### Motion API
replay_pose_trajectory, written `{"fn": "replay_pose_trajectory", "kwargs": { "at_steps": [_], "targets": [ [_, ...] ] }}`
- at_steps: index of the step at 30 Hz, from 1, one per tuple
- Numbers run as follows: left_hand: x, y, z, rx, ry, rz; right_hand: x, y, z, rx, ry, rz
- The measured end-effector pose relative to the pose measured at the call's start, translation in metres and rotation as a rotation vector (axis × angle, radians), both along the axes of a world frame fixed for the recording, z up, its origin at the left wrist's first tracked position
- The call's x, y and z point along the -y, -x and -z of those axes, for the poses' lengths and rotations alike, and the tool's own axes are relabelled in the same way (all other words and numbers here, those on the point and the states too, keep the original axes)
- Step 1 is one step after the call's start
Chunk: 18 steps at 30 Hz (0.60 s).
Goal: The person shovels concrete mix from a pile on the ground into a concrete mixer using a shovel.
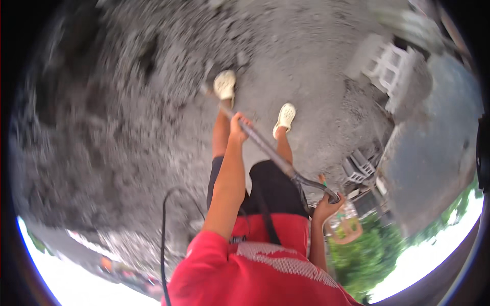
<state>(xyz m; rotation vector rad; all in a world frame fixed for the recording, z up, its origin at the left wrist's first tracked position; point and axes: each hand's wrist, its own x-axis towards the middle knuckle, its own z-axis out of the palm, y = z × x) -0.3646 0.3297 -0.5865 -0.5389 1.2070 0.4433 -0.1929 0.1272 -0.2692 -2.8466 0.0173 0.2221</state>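
A long-handled shovel slants across my body, its grey-brown shaft running from near my left foot to my right side. My left hand is wrapped round the lower shaft. At the upper, curved dark end, my right hand grips the handle. The blade is blurred beside my left shoe, and I cannot make out whether it carries anything.
Loose grey sand or gravel covers the ground to the left. Pale clogs are on my feet. Hollow concrete blocks stand far right, with more blocks nearer. A grey slab lies beyond. A black cable loops at my left.
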Motion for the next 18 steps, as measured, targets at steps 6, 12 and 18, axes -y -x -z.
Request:
{"fn": "replay_pose_trajectory", "kwargs": {
  "at_steps": [6,12,18],
  "targets": [
    [0.016,-0.016,-0.024,-0.053,0.064,0.252,0.037,-0.014,0.002,-0.114,0.030,0.142],
    [0.068,-0.012,-0.049,0.048,-0.683,0.903,0.178,-0.009,0.014,-0.141,0.157,0.249],
    [0.112,-0.088,-0.166,-0.081,-0.370,0.813,0.285,-0.036,-0.058,-0.231,-0.292,0.660]
  ]
}}
